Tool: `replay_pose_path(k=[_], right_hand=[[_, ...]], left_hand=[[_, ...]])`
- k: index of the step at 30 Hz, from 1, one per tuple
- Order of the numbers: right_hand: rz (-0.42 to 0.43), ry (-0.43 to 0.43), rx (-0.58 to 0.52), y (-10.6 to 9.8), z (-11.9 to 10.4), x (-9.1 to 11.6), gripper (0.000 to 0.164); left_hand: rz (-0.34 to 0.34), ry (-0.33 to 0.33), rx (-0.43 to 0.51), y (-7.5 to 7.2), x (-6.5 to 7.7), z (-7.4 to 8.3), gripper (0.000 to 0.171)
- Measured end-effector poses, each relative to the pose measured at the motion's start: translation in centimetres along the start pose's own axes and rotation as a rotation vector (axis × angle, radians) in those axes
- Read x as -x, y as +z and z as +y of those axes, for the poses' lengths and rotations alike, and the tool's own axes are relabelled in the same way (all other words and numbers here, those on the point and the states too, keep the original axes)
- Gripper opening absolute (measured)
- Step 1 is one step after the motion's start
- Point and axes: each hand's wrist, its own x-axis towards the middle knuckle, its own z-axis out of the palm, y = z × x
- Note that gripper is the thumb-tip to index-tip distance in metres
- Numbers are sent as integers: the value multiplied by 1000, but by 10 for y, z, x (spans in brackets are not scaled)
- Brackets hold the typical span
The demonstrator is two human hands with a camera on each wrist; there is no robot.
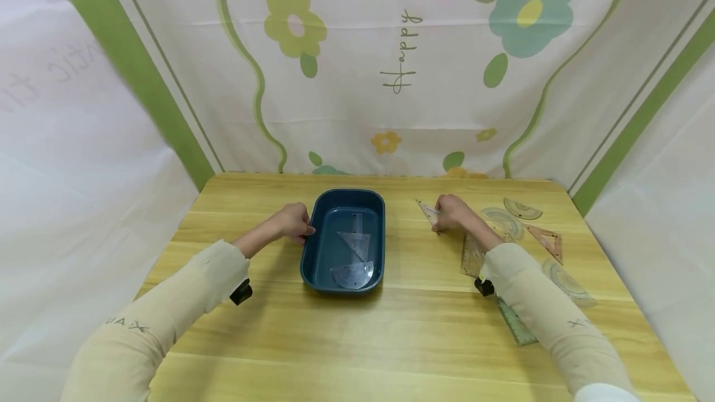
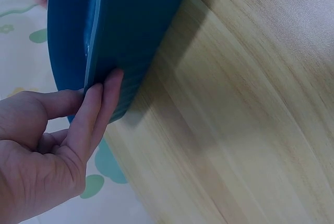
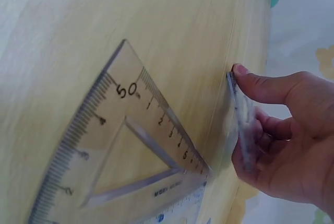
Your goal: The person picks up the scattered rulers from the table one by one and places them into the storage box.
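Note:
A dark blue rectangular tray (image 1: 324, 253) stands on the wooden table. Thumb and fingers of my left hand (image 1: 292, 222) pinch its left wall, the fingers lying along the outside in the left wrist view. Inside lie a clear protractor (image 1: 354, 275), a clear set square (image 1: 359, 242) and a narrow straight-edged clear piece partly overlapped by it. To the right of the tray, my right hand (image 1: 451, 211) holds a clear set square (image 3: 241, 114) between thumb and curled fingers. Near that hand in the right wrist view lies another clear set square (image 3: 117, 156) with black markings.
Right of the tray, several measuring pieces lie around my right forearm: a small protractor (image 1: 522, 208), an orange-tinted set square (image 1: 546, 243), a larger protractor (image 1: 566, 281) and a green piece (image 1: 516, 322). A flower-patterned cloth (image 1: 346, 98) hangs behind the table.

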Motion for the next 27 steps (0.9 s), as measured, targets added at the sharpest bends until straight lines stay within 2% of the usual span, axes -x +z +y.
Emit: replay_pose_path(k=[8,12,15,19,27], right_hand=[[10,32,-80,3,-2,3,33],[37,20,-131,2,-1,6,22],[57,-3,-191,0,1,9,21],[78,11,-263,-4,1,15,19],[51,53,-405,-11,-3,29,20]], left_hand=[[-5,-4,-27,1,0,2,55],[-18,-4,-37,0,0,3,56],[-20,-5,-49,0,0,2,56],[-15,-8,-51,0,0,2,56],[-16,1,-37,-1,3,5,56]])
